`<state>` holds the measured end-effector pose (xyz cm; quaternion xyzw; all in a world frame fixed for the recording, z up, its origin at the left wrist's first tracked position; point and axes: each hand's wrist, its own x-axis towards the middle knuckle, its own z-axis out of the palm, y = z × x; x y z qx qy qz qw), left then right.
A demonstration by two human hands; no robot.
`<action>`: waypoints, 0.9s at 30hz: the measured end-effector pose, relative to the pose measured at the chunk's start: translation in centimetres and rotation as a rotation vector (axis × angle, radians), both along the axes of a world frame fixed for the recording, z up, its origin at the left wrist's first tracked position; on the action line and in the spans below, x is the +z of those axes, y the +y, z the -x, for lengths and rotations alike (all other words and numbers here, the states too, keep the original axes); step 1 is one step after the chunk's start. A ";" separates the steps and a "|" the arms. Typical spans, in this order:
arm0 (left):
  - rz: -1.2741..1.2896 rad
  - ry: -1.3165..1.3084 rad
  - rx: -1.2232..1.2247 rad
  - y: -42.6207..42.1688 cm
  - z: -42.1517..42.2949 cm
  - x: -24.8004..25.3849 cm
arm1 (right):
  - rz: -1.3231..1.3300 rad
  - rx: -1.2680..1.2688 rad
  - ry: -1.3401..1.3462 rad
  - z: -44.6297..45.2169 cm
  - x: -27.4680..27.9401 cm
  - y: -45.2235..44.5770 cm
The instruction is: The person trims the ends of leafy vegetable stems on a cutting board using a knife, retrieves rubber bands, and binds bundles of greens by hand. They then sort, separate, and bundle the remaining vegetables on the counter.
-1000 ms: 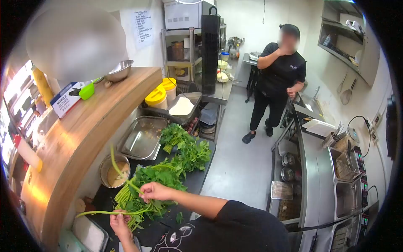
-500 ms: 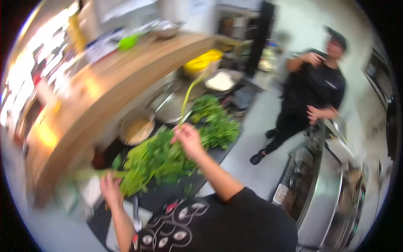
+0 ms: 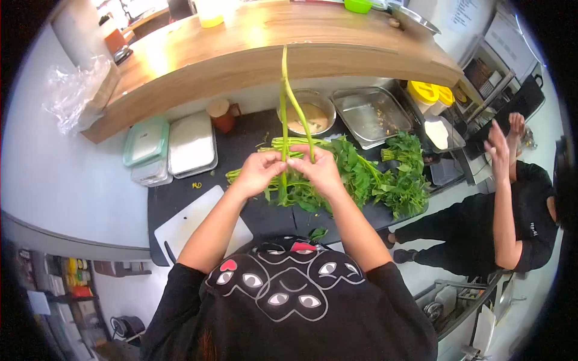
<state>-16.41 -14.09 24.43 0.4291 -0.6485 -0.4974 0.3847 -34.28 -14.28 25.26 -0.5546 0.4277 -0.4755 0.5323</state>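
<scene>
My left hand [image 3: 263, 172] pinches a long green stalk [image 3: 283, 120] that stands upright above the counter, its top reaching the wooden shelf's edge. My right hand [image 3: 317, 170] is close beside it, fingers closed on a second green stalk [image 3: 300, 115], which leans in toward the first. The thumbs nearly meet between the two stalks. Below and behind my hands lies a heap of leafy greens [image 3: 355, 165] with long stems, partly hidden by them. A white cutting board [image 3: 201, 219] lies under my left forearm.
Behind the greens are a pan of tan liquid [image 3: 313, 111] and a metal tray [image 3: 370, 114]. Lidded containers [image 3: 191, 144] stand at the left, a brown mug [image 3: 223, 117] nearby. A wooden shelf [image 3: 253, 66] overhangs the counter. Another person [image 3: 481, 222] stands at the right, hands raised.
My hands, apart before, have come together in front of me, each with a stalk. The left stalk has swung from sideways to upright. The view has turned, and the other person has raised both hands.
</scene>
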 end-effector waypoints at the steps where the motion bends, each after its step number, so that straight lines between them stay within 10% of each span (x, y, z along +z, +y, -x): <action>1: 0.007 -0.043 -0.010 0.3 -0.7 0.1 | -0.030 0.036 -0.012 -0.8 -0.1 -0.1; 10: -0.003 -0.433 0.007 2.8 -9.0 -1.0 | 0.054 -0.055 0.256 -1.1 -3.2 -1.3; 18: -0.337 0.425 0.441 5.0 -13.5 -2.7 | -0.102 0.336 0.358 -1.9 -9.4 0.7; 27: -0.383 0.735 0.388 3.6 -7.3 -4.3 | -0.472 0.465 -0.315 -3.7 -3.5 -0.1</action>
